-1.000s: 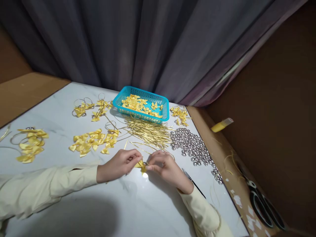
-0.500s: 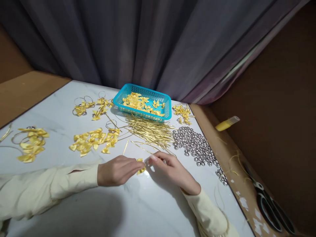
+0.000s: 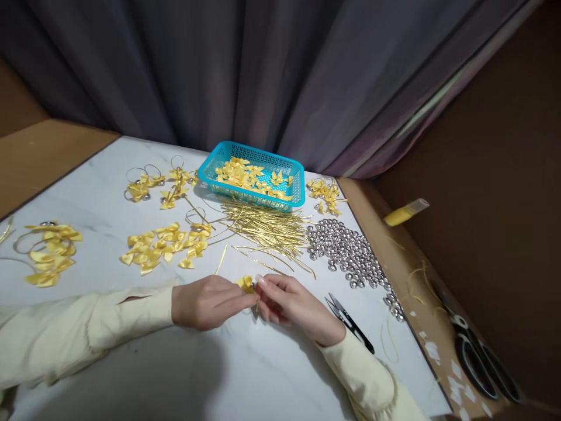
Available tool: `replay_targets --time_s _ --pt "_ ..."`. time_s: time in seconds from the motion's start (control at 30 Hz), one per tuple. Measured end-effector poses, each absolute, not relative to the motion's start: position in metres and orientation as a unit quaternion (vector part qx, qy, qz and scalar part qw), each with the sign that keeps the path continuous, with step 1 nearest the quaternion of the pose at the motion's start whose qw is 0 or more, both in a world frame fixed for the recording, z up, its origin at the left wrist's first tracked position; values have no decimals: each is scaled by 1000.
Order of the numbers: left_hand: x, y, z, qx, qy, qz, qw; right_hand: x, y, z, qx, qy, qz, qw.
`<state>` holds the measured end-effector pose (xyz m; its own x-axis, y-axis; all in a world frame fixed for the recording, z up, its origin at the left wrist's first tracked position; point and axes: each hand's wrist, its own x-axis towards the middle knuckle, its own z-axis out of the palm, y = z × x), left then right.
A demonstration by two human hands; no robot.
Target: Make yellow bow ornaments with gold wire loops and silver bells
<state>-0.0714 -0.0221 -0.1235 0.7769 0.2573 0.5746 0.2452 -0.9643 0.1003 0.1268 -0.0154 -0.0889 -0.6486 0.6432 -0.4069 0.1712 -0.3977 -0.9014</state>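
Observation:
A small yellow ribbon bow [image 3: 246, 284] is pinched between my two hands just above the tabletop. My left hand [image 3: 210, 302] is closed, its fingertips at the bow's lower left side. From the right, the thumb and fingers of my right hand [image 3: 294, 304] close on the bow's edge, where a silver bead shows. A short bit of gold cord [image 3: 258, 304] hangs below, between the fingertips; the exact grip on it is partly hidden. Black-handled thread snips [image 3: 350, 324] lie on the table beside my right wrist.
Behind the hands is a heap of gold cords [image 3: 267, 228], then a blue basket [image 3: 208, 175] of yellow bows. Silver beads [image 3: 350, 248] spread on the right. Bow clusters [image 3: 164, 248] lie left. Scissors [image 3: 477, 362] and a yellow tube [image 3: 405, 213] are along the right edge.
The thread snips now lie by my right wrist, where bare tabletop showed before. My hands have come together at the bow, which is raised and turned.

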Motion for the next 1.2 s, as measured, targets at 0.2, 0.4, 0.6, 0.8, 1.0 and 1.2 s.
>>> replay_targets --time_s 0.2,0.4,0.6,0.8,1.0,1.2 --pt "-70 -22 -124 942 129 311 13 121 -16 -94 -351 -430 813 177" --pt "-70 -22 -124 938 130 320 33 120 -15 -100 -326 -400 838 173" --pt "-71 -21 -123 940 123 314 45 120 -14 -101 -350 -380 831 205" --pt "-70 -20 -125 939 134 310 56 119 -17 -98 -351 -381 812 269" --pt "-69 -21 -124 940 150 306 28 117 -22 -95 -375 -361 796 309" --pt "-69 -21 -124 939 162 302 24 117 -24 -94 -373 -366 786 330"
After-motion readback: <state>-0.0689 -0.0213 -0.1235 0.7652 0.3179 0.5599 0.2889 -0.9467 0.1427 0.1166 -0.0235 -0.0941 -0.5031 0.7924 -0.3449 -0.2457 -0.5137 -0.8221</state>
